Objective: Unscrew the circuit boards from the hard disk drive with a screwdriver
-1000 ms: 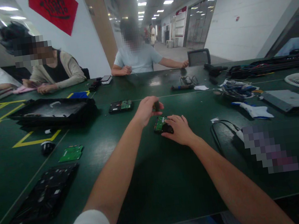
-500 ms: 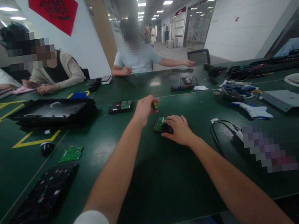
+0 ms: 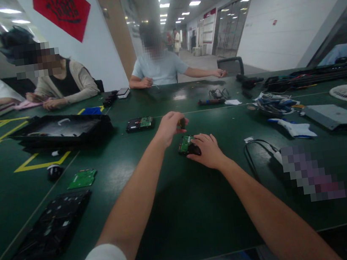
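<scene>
My left hand (image 3: pixel 169 127) is closed around the yellow-and-black handle of a small screwdriver (image 3: pixel 182 123), held upright just above a hard drive (image 3: pixel 185 144). The screwdriver's tip is too small to make out. Flat on the green table, the drive shows its green circuit board on top. My right hand (image 3: pixel 208 150) grips the drive from its right side, fingers over the dark part and thumb at the near edge. A second hard drive (image 3: pixel 140 124), also with green board showing, lies to the left beyond my left hand.
At left are a black plastic housing (image 3: pixel 64 129), a loose green circuit board (image 3: pixel 82 178) and a black panel (image 3: pixel 50 227). To the right lie a cable (image 3: pixel 254 157), a glove (image 3: pixel 294 127) and a grey metal box (image 3: pixel 338 117). A person (image 3: pixel 159 70) sits opposite.
The screwdriver handle has turned a little in my left fingers, showing less yellow. My right hand and the hard drive have stayed in place.
</scene>
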`<state>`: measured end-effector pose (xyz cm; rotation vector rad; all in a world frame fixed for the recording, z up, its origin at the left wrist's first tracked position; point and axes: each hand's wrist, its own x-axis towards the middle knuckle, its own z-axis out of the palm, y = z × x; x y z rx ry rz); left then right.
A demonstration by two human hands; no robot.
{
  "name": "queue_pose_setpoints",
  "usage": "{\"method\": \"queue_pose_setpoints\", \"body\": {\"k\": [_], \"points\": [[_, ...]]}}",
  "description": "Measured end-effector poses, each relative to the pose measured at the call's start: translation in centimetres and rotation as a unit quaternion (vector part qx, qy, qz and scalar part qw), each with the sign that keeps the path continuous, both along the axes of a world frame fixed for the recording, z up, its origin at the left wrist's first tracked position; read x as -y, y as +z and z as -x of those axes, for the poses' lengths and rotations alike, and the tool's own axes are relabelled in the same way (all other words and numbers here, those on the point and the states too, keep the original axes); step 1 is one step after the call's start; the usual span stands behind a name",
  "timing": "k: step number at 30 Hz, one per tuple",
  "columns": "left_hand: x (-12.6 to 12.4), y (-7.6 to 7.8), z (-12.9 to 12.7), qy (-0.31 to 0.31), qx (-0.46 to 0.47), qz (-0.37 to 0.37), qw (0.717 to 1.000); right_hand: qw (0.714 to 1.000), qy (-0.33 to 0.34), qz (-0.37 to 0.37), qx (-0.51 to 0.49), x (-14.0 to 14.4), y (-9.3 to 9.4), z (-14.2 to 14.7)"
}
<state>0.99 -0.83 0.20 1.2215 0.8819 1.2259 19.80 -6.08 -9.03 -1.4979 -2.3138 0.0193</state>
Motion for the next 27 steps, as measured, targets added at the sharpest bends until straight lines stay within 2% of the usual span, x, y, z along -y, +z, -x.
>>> {"method": "queue_pose_setpoints", "body": {"k": [8, 13, 19, 27], "points": [[0.08, 0.12, 0.04, -0.012, 0.007, -0.003, 1.000, 1.000, -0.003, -0.004, -0.004, 0.02, -0.12, 0.01], [-0.33, -0.14, 0.15, 0.016, 0.001, -0.024, 1.000, 1.000, -0.003, -0.002, -0.003, 0.05, -0.01, 0.03], [-0.40, -0.25, 0.30, -0.023, -0.011, -0.031, 0.999, 1.000, -0.002, -0.001, 0.002, 0.04, 0.07, 0.02], [-0.48, -0.36, 0.09, -0.020, 0.017, -0.005, 1.000, 1.000, -0.003, 0.005, 0.001, 0.09, 0.14, 0.08]]}}
